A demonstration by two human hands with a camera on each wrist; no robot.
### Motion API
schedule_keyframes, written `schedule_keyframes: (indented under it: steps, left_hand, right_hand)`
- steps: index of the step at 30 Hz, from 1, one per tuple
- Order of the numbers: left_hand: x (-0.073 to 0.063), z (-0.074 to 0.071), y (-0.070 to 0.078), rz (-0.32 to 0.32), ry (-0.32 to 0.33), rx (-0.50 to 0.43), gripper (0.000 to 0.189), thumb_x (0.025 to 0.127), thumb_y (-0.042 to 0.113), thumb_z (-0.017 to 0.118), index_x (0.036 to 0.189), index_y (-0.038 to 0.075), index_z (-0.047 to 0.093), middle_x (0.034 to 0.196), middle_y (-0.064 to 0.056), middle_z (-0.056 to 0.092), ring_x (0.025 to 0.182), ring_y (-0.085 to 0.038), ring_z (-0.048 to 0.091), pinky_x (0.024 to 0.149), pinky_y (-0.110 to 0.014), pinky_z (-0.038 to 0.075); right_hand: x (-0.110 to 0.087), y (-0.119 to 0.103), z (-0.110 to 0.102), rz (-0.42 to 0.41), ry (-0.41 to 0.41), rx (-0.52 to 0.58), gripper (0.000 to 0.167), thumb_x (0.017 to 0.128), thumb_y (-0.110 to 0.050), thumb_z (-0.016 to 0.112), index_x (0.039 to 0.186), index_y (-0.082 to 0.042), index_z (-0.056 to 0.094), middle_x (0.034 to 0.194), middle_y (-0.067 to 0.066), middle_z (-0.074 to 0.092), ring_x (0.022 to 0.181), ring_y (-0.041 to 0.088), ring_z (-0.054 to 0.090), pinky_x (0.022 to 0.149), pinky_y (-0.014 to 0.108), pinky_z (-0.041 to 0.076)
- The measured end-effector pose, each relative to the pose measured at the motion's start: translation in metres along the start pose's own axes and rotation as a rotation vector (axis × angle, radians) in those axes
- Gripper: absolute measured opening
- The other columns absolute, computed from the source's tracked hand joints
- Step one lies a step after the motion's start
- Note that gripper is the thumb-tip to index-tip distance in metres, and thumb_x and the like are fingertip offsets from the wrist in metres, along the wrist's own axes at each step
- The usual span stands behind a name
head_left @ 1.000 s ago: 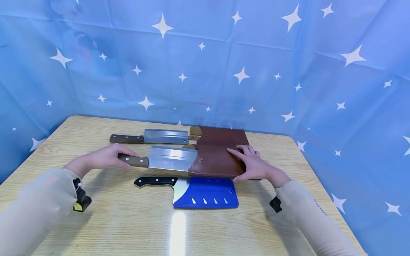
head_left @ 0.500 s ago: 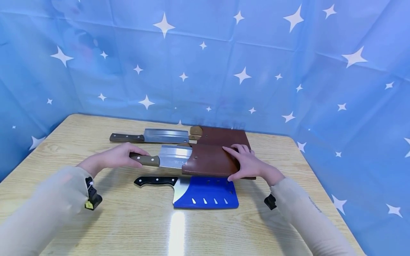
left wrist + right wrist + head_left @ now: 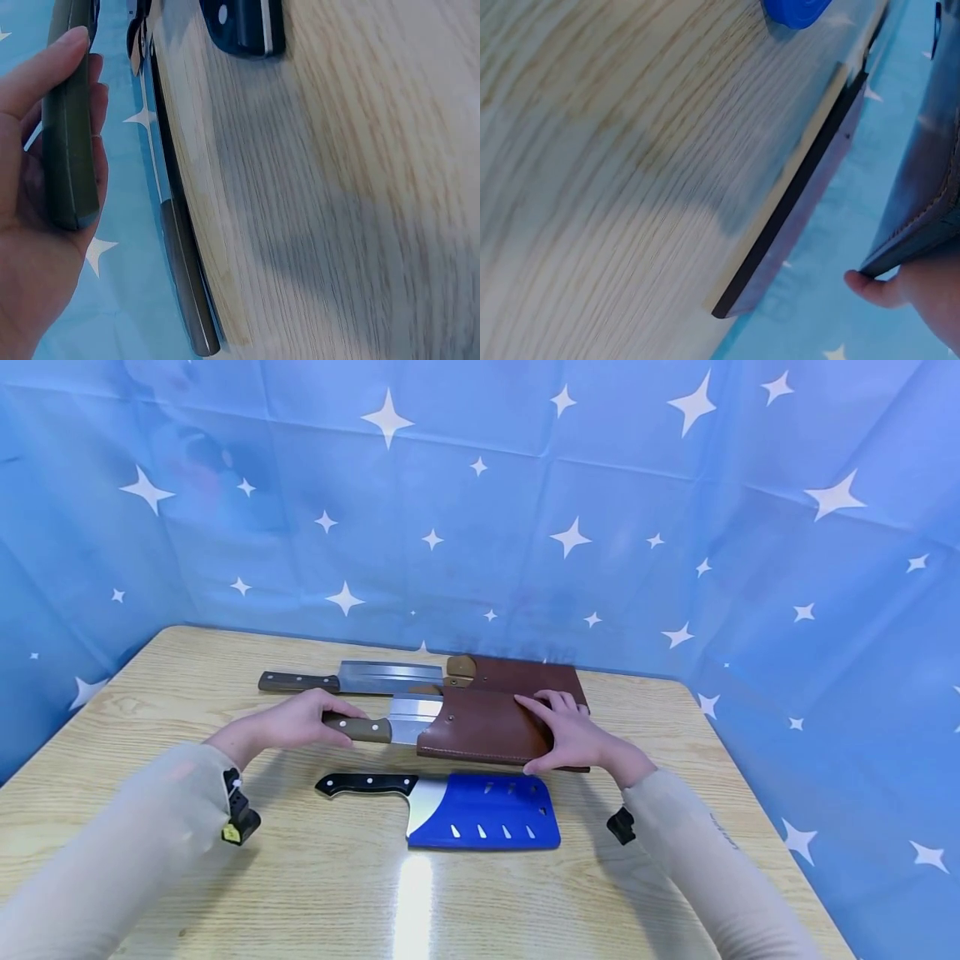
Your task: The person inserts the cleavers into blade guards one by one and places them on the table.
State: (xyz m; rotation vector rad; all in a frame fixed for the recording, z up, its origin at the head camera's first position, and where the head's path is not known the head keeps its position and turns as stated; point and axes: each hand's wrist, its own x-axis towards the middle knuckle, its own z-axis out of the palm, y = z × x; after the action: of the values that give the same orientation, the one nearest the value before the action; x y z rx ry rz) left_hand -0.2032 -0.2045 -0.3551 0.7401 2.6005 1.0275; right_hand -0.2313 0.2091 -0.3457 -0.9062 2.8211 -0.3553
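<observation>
A cleaver (image 3: 411, 720) with an olive-brown riveted handle (image 3: 71, 150) is partly inside a brown leather sheath (image 3: 480, 722); a short stretch of bright blade shows at the sheath's mouth. My left hand (image 3: 300, 722) grips the handle, thumb along one side and fingers wrapped round the other. At the sheath's far end, my right hand (image 3: 573, 735) holds it with thumb at the near edge and fingers over the far edge. In the right wrist view the sheath (image 3: 930, 195) is raised above the table. The blade's tip is hidden inside it.
Behind lies another cleaver (image 3: 390, 677) with a dark handle, beside a second brown sheath (image 3: 532, 674). In front, a black-handled cleaver (image 3: 367, 783) wears a blue blade guard (image 3: 487, 814). A starry blue curtain (image 3: 480, 568) hangs behind the wooden table (image 3: 300, 893).
My left hand has moved right, and more of the blade is now inside the sheath. The sheath and right hand have shifted left and slightly up, uncovering the top of the blue guard.
</observation>
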Motion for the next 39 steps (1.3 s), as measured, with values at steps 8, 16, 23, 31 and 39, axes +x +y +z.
schedule_keyframes:
  steps: [8,16,23,31,39]
  left_hand:
    - [0.008,0.004,0.004,0.018,-0.003,-0.006,0.039,0.081,0.012,0.071,0.119,0.005,0.064,0.106,-0.010,0.068,0.071,-0.011,0.054,0.064,-0.025,0.045]
    - [0.016,0.006,0.008,0.012,0.008,0.001,0.041,0.080,0.012,0.073,0.119,0.006,0.064,0.099,-0.007,0.069,0.068,-0.011,0.053,0.063,-0.027,0.044]
    - [0.020,0.005,0.010,0.009,0.002,-0.003,0.042,0.079,0.012,0.073,0.120,0.005,0.064,0.096,-0.006,0.069,0.068,-0.011,0.053,0.064,-0.027,0.044]
    - [0.023,0.009,0.012,0.056,0.041,0.039,0.038,0.077,0.014,0.075,0.114,0.007,0.067,0.100,-0.006,0.062,0.080,-0.015,0.051,0.071,-0.029,0.043]
    - [0.031,0.016,0.015,0.108,0.019,0.054,0.039,0.079,0.014,0.073,0.115,0.003,0.066,0.100,-0.007,0.062,0.080,-0.014,0.050,0.070,-0.029,0.044]
  right_hand:
    - [0.006,-0.005,0.000,-0.004,-0.005,0.015,0.103,0.067,-0.056,0.075,0.150,-0.024,0.023,0.147,0.014,0.026,0.132,0.036,0.020,0.096,0.062,0.023]
    - [0.012,-0.008,0.001,-0.014,0.003,0.023,0.102,0.067,-0.057,0.074,0.150,-0.025,0.023,0.147,0.015,0.026,0.132,0.035,0.019,0.097,0.059,0.022]
    - [0.011,-0.006,0.003,-0.012,0.003,0.047,0.102,0.067,-0.055,0.074,0.150,-0.025,0.023,0.148,0.015,0.024,0.134,0.036,0.016,0.098,0.062,0.022]
    - [0.013,-0.010,0.007,-0.034,0.017,0.017,0.102,0.067,-0.056,0.075,0.149,-0.024,0.024,0.147,0.014,0.026,0.134,0.036,0.019,0.099,0.062,0.023]
    - [0.023,-0.024,0.012,-0.060,-0.018,0.021,0.104,0.066,-0.057,0.075,0.150,-0.025,0.023,0.148,0.014,0.025,0.135,0.037,0.018,0.101,0.063,0.022]
